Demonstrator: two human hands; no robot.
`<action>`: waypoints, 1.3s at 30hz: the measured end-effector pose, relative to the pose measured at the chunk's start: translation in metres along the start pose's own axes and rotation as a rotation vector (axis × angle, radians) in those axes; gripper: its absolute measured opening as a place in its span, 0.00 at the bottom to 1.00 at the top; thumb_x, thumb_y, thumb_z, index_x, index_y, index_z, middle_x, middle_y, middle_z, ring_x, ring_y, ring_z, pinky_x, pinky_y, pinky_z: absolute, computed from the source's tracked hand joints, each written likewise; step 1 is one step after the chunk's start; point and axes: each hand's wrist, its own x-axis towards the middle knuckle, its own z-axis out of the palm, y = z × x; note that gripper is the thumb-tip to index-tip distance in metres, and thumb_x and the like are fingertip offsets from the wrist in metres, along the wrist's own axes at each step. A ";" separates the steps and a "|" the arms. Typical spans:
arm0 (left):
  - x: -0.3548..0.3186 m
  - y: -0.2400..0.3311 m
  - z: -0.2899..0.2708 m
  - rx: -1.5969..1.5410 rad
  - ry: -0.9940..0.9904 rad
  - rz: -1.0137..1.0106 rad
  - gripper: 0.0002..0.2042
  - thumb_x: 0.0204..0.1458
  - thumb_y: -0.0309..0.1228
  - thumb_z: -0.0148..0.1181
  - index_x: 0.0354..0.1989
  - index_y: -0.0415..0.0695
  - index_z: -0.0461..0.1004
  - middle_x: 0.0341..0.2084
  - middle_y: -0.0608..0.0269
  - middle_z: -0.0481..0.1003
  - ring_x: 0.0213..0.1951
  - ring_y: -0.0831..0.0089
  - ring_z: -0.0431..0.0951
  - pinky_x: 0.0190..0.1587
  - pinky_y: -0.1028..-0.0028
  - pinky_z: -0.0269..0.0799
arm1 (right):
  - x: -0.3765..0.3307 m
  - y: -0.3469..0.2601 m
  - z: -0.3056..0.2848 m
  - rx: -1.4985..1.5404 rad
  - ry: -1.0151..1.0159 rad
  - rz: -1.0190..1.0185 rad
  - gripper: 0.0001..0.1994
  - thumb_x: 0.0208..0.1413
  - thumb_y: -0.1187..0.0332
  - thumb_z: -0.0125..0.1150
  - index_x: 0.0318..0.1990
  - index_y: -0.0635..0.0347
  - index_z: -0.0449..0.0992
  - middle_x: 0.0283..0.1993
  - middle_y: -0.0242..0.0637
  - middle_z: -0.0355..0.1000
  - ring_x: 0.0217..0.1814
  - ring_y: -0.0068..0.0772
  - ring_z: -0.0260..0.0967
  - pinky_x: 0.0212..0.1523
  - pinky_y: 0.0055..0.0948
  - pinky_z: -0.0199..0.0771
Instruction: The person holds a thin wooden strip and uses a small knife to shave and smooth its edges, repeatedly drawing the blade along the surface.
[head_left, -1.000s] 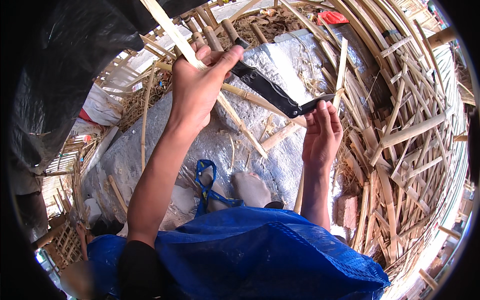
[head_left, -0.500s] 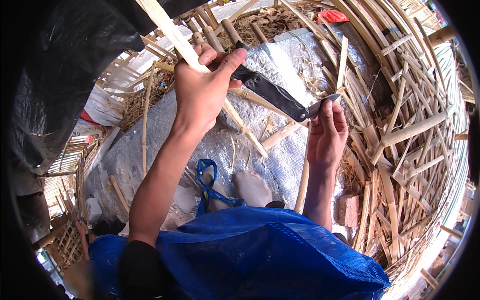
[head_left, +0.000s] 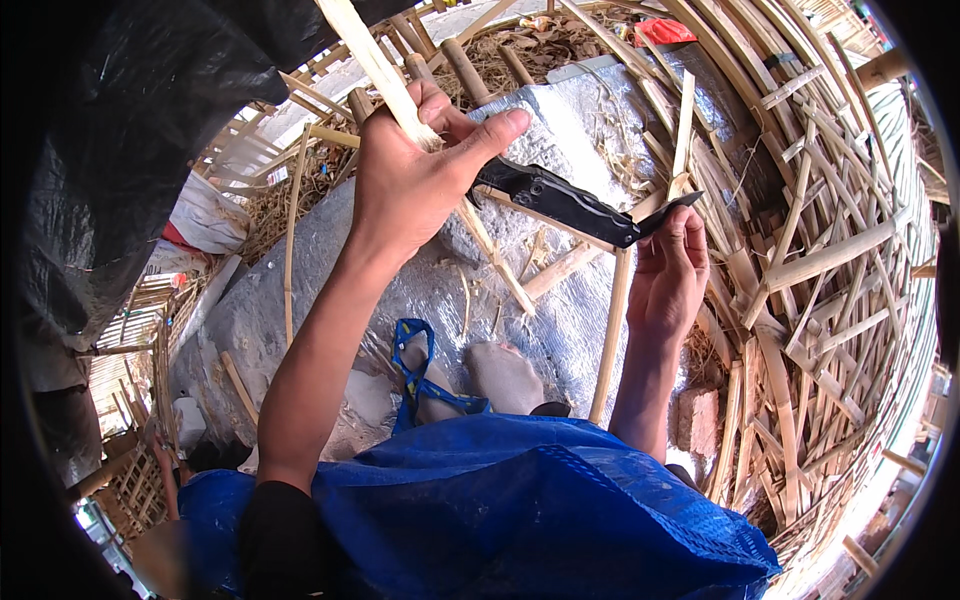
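My left hand is closed round a pale split bamboo strip, which slants up past the upper edge. The black handle of a folding knife comes out from under the same hand's thumb side. At the handle's other end its dark blade stands out at an angle. My right hand pinches this blade between thumb and fingers. Below the knife, thin bamboo pieces lie on a silvery sheet. A blue tarp covers my lap.
Many split bamboo strips are heaped at the right, beside a reddish brick. Several bamboo poles stand at the back. Black plastic sheeting hangs at the left. A blue strap lies in front of the tarp.
Both hands and the knife have shifted to the right. The knife has tilted a little, and the bamboo strip's upper end has swung right. The right hand still pinches the blade.
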 end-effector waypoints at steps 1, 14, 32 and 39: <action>-0.001 0.000 -0.001 0.017 -0.002 -0.007 0.19 0.50 0.24 0.69 0.26 0.49 0.58 0.22 0.62 0.76 0.30 0.80 0.78 0.45 0.79 0.72 | 0.000 0.000 0.002 0.001 -0.002 0.002 0.05 0.64 0.69 0.59 0.44 0.59 0.77 0.38 0.30 0.77 0.38 0.18 0.74 0.41 0.21 0.75; 0.002 0.007 -0.006 0.099 -0.101 0.021 0.21 0.46 0.30 0.73 0.26 0.44 0.59 0.22 0.59 0.75 0.27 0.79 0.74 0.35 0.77 0.70 | 0.036 -0.013 0.024 -0.058 0.003 -0.120 0.05 0.66 0.71 0.55 0.38 0.60 0.76 0.34 0.27 0.71 0.35 0.17 0.64 0.40 0.18 0.65; 0.002 -0.002 -0.010 0.327 -0.130 0.212 0.13 0.49 0.30 0.73 0.24 0.34 0.76 0.28 0.70 0.60 0.34 0.79 0.63 0.41 0.78 0.62 | 0.057 -0.004 0.023 0.170 -0.121 -0.116 0.05 0.67 0.72 0.52 0.40 0.62 0.71 0.38 0.31 0.68 0.41 0.22 0.64 0.55 0.32 0.65; 0.001 -0.003 -0.006 0.241 -0.111 0.161 0.13 0.50 0.30 0.72 0.24 0.34 0.76 0.25 0.71 0.61 0.32 0.79 0.64 0.38 0.78 0.65 | 0.055 -0.004 0.018 0.192 -0.135 -0.069 0.04 0.66 0.76 0.50 0.38 0.59 0.70 0.36 0.30 0.67 0.39 0.22 0.63 0.56 0.39 0.66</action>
